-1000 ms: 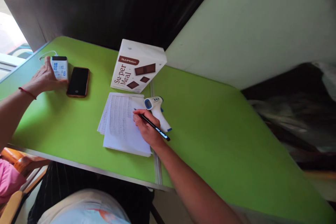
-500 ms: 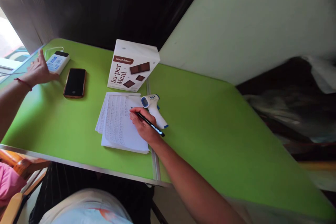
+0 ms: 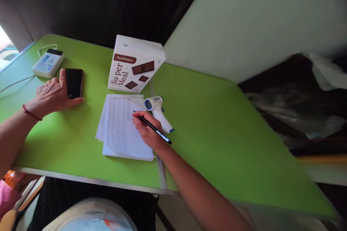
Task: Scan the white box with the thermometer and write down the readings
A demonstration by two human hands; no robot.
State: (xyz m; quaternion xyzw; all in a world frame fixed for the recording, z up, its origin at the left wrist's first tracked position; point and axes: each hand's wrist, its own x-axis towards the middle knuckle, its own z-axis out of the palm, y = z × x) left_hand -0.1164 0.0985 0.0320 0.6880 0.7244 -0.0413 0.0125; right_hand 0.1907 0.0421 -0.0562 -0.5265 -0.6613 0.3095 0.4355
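Black and flat on the green table (image 3: 230, 151) lies the phone (image 3: 75, 82), just to the right of your left hand (image 3: 52, 95), which is much nearer to it than your right hand (image 3: 149, 130). Its long axis runs away from you, nearly straight. Your left thumb and forefinger are spread wide around its near left corner, with no closed grip visible; your right fingers are curled around a pen (image 3: 160, 135) above the written papers (image 3: 119, 146).
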